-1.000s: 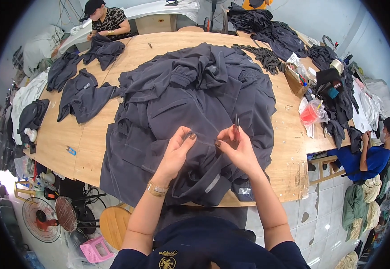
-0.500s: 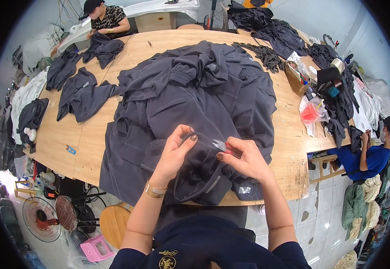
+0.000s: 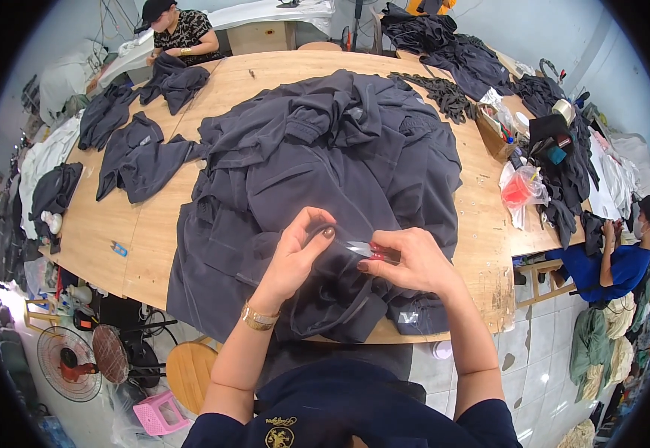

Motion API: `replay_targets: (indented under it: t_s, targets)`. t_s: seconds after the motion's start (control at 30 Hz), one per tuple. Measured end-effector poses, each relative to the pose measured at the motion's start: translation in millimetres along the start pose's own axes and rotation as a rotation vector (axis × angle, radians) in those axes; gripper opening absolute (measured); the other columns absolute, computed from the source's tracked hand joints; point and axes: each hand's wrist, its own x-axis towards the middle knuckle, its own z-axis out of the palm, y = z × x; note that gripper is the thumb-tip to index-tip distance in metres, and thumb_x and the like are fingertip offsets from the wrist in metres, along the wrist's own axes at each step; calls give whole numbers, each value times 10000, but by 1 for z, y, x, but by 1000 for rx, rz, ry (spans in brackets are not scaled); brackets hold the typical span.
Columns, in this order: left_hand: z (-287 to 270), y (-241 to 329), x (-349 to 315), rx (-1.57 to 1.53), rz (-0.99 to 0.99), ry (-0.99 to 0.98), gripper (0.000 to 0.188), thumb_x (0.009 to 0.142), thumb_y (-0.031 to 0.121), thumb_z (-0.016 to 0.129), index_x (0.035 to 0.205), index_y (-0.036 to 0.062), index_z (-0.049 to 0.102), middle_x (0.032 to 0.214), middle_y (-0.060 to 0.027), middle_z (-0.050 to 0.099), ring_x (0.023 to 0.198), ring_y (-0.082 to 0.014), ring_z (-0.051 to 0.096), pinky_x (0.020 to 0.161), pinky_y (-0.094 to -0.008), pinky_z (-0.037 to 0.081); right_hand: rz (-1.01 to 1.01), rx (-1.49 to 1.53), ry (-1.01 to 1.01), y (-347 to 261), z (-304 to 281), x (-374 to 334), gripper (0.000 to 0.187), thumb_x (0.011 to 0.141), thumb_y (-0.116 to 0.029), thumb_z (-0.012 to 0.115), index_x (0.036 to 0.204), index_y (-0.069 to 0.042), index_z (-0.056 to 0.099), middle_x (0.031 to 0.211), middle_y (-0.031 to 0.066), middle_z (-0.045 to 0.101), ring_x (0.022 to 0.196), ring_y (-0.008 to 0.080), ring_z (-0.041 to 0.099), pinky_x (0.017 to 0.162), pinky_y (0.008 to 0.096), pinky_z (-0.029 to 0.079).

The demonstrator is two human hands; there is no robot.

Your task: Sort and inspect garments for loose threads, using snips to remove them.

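Note:
A dark grey garment (image 3: 332, 299) hangs bunched over the near table edge, in front of a large heap of dark grey garments (image 3: 295, 179). My left hand (image 3: 299, 243) pinches a folded edge of that garment between thumb and fingers. Small thread snips (image 3: 360, 249) with red handles and pale blades sit in my right hand (image 3: 411, 260), its thumb and fingers closed round the handles. The blades point left, toward the pinched edge. Whether they touch the cloth I cannot tell.
Blue snips (image 3: 119, 249) lie on the wooden table (image 3: 153, 261) at left, near separate garments (image 3: 142, 158). At right stand a carton of small tools (image 3: 495, 134) and a bagged red drink (image 3: 518, 188). Co-workers sit at far left (image 3: 183, 36) and right (image 3: 605, 257).
The snips have turned so their blades look closer together and point more directly left. My right hand has shifted slightly right; my left hand keeps its pinch on the garment.

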Motion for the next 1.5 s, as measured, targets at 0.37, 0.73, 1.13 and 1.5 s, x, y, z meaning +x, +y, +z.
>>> replay_targets:
  t_s: [0.37, 0.73, 1.13, 1.5]
  targets:
    - [-1, -3, 4, -80, -57, 15, 126, 929, 62, 520, 1053, 48, 520, 916, 53, 495, 788, 13, 425, 701, -148, 356, 54, 290, 139, 6, 2, -2, 402, 824, -362, 663, 742, -10, 489, 559, 126, 425, 480, 251, 428, 493, 337, 353]
    - [9, -8, 6, -210, -53, 91, 184, 943, 71, 485, 1116, 27, 532, 1001, -1, 583, 890, -30, 548, 792, -178, 434, 282, 486, 459, -13, 60, -8, 223, 775, -157, 738, 821, -1, 584, 624, -45, 512, 532, 23, 383, 474, 185, 306]
    - [9, -5, -1, 372, 62, -96, 263, 825, 127, 656, 1059, 8, 646, 1002, -62, 659, 948, -118, 576, 849, -254, 432, 491, 1556, 237, 11, 66, -14, 61, 872, -86, 568, 916, -61, 602, 582, -95, 371, 461, 16, 281, 437, 202, 199]
    - [19, -22, -5, 349, 32, 103, 125, 798, 53, 699, 897, -21, 676, 759, 22, 648, 671, -18, 546, 613, -166, 438, 347, 1093, 475, 7, 70, -21, 76, 872, -51, 550, 915, -9, 596, 694, -71, 506, 596, 2, 410, 543, 170, 317]
